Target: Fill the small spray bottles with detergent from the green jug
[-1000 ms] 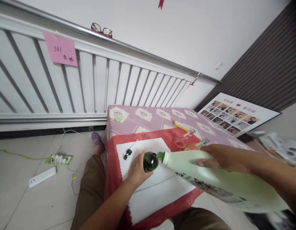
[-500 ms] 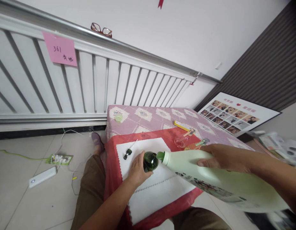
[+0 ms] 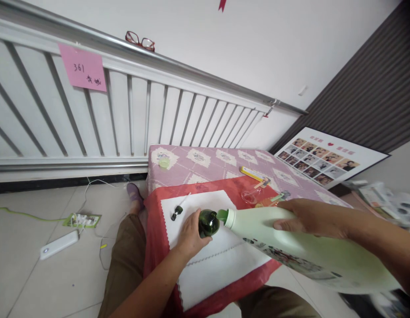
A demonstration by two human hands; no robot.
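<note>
My left hand (image 3: 191, 236) is wrapped round a dark green bottle (image 3: 210, 223) standing over the white sheet. In my right hand (image 3: 296, 216) is a big pale green jug (image 3: 311, 256), tipped on its side with its mouth to the left. The jug's green spout (image 3: 222, 215) reaches the small bottle's opening; whether liquid is flowing I cannot make out. A dark pump top (image 3: 176, 213) with a thin pale tube lies on the white sheet (image 3: 221, 269), left of the bottle.
Red cloth (image 3: 158, 247) lies under the sheet on a pink patterned tablecloth (image 3: 211, 170). A clear dish (image 3: 252, 194), a yellow box (image 3: 253, 173) and a pale green cap (image 3: 164, 163) are on the table. Behind stands a white radiator (image 3: 120, 119). A power strip (image 3: 81, 220) lies on the floor.
</note>
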